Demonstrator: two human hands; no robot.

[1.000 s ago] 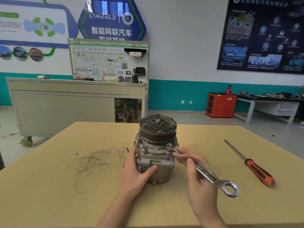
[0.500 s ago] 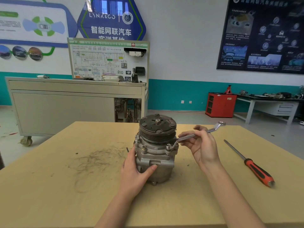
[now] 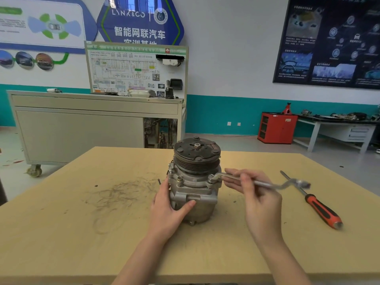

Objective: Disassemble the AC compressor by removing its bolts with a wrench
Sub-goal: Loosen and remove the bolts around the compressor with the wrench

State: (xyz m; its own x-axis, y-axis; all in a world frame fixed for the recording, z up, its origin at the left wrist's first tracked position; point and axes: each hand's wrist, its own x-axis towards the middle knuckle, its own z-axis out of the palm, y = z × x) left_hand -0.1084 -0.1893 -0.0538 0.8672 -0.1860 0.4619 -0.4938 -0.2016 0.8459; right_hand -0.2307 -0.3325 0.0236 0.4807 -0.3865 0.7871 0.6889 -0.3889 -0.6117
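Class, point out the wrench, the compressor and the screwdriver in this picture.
wrench [image 3: 265, 184], head view, on its bare shaft
compressor [image 3: 197, 188], head view, on its grey housing
screwdriver [image 3: 322, 210], head view, on its orange handle

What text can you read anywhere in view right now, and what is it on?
"LYNK&CO": blue wall sign.
"智能网联汽车": same sign, lower; the line beneath is half hidden by the wiring board.
Wiring board print, dark poster, left wall panel: too small or blurred.
No readable marks on the compressor, wrench or screwdriver.
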